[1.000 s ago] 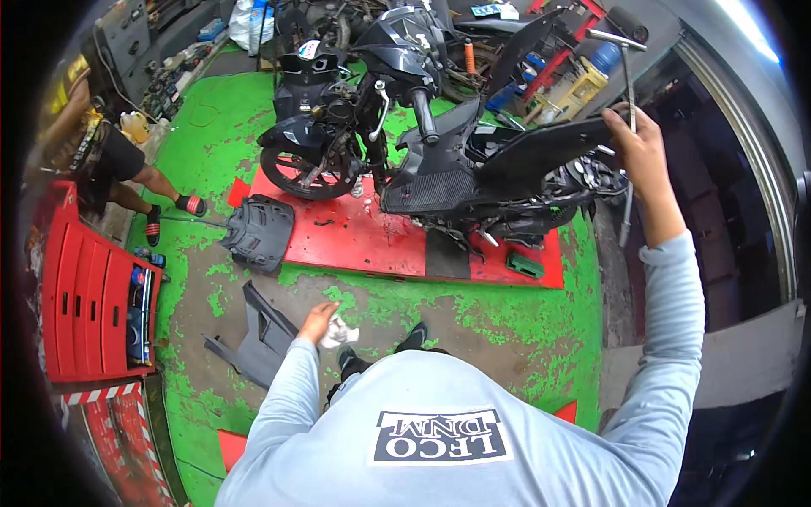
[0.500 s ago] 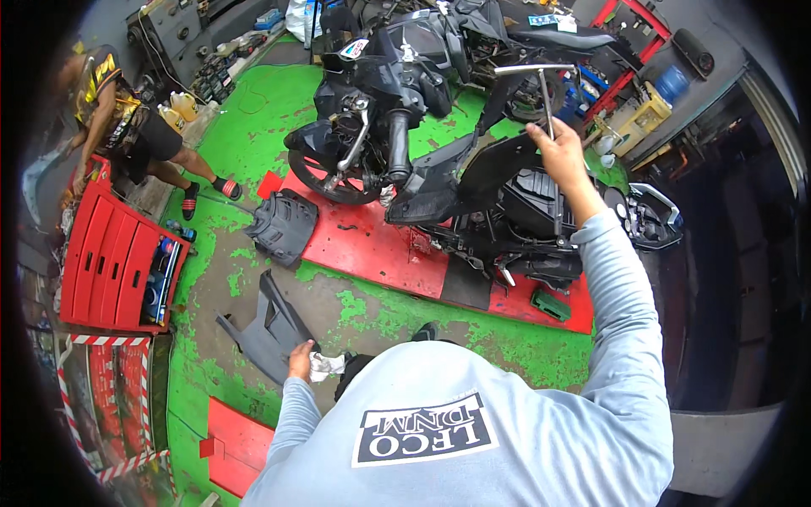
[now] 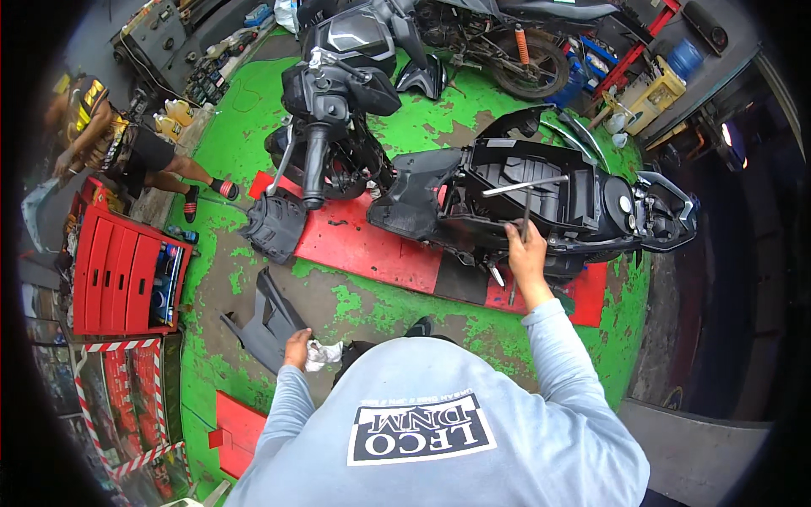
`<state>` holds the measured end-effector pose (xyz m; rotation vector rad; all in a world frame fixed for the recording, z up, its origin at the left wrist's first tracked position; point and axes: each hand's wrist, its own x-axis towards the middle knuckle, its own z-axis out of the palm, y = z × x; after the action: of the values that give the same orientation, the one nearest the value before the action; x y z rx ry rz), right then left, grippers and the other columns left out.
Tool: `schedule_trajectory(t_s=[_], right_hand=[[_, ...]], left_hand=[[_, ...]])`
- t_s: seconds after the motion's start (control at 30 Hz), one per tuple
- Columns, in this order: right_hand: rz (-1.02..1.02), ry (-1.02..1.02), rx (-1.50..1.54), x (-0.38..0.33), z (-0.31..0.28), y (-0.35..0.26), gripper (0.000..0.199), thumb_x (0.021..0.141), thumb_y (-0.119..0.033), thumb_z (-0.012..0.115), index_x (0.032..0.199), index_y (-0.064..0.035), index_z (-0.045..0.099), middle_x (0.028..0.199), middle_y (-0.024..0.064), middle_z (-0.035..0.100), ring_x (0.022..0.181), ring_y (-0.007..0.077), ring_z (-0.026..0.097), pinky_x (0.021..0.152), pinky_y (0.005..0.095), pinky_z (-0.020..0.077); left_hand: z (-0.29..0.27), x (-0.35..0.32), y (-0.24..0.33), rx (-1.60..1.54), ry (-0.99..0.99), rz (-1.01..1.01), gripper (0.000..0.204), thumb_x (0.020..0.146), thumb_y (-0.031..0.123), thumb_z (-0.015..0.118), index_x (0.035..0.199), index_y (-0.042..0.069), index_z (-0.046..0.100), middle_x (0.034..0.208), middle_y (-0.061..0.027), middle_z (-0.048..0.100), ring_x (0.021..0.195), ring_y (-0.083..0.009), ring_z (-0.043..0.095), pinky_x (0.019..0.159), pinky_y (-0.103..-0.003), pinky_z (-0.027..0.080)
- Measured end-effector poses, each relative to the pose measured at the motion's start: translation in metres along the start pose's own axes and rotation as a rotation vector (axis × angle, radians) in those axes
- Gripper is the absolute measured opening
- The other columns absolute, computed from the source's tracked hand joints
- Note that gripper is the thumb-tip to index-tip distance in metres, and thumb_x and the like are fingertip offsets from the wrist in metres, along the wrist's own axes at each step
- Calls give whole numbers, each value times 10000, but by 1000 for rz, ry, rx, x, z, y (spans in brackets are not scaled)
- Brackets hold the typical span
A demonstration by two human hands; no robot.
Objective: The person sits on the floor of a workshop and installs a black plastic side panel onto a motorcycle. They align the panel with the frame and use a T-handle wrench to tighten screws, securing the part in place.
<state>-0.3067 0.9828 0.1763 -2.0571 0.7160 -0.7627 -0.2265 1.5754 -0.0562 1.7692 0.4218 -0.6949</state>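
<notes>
In my right hand (image 3: 529, 258), closed around its shaft, is a T-handle wrench (image 3: 525, 187). Its silver crossbar lies above the open underseat compartment (image 3: 507, 165) of a partly stripped black scooter (image 3: 405, 198); the shaft runs down beside the scooter's near side. Whether the lower tip touches anything is unclear. My left hand (image 3: 296, 348) is closed on the near end of a dark grey body panel (image 3: 269, 321). Against that hand, a crumpled white cloth (image 3: 323, 356) shows; I cannot tell whether the fingers hold it too.
The scooter stands over a low red platform (image 3: 363, 245). Left of it lies a black ribbed plastic part (image 3: 276, 225). A red drawer cabinet (image 3: 122, 262) is at the left, with another person (image 3: 139, 139) beside it. A second motorcycle (image 3: 515, 46) stands behind.
My right hand has come down and left with the T-handle wrench, toward the scooter's near side. My left hand keeps the panel. The scooter's front appears shifted as the view changed.
</notes>
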Motion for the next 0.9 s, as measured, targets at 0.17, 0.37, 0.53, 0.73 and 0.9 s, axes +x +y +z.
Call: schedule_trajectory(t_s=[0.17, 0.37, 0.53, 0.73, 0.9], right_hand=[[141, 57, -57, -18, -32, 91, 293, 969, -237, 737, 1083, 19, 651, 827, 96, 694, 760, 131, 591, 731, 317, 504], [355, 201, -207, -43, -57, 137, 356, 976, -200, 715, 1274, -16, 651, 1140, 160, 747, 1056, 246, 698, 943, 362, 514], [369, 417, -201, -65, -56, 145, 443, 990, -194, 693, 1388, -24, 602, 1249, 179, 719, 1126, 260, 687, 986, 375, 504], [435, 249, -183, -122, -51, 114, 269, 973, -136, 692, 1220, -29, 695, 1069, 148, 758, 880, 205, 726, 784, 331, 542], [216, -95, -264, -182, 11, 98, 148, 928, -143, 726, 1026, -32, 710, 890, 136, 727, 777, 326, 707, 692, 418, 551]], left_hand=[[8, -12, 45, 121, 14, 23, 473, 974, 333, 679, 1218, -71, 698, 1196, -183, 725, 1069, -258, 670, 956, -355, 505], [29, 0, 73, 229, -44, 18, 417, 974, 315, 681, 1166, -53, 721, 1073, -119, 743, 984, -204, 656, 896, -331, 499], [36, 27, 83, 342, -165, 5, 378, 967, 313, 692, 1138, -22, 732, 1006, -105, 744, 934, -192, 658, 851, -334, 505], [56, 83, 124, 519, -281, 113, 353, 952, 280, 707, 1133, -22, 731, 927, -96, 736, 795, -163, 649, 748, -336, 518], [105, 135, 182, 862, -404, 280, 420, 895, 366, 728, 1181, 57, 730, 1149, -206, 734, 1094, -331, 692, 969, -388, 508]])
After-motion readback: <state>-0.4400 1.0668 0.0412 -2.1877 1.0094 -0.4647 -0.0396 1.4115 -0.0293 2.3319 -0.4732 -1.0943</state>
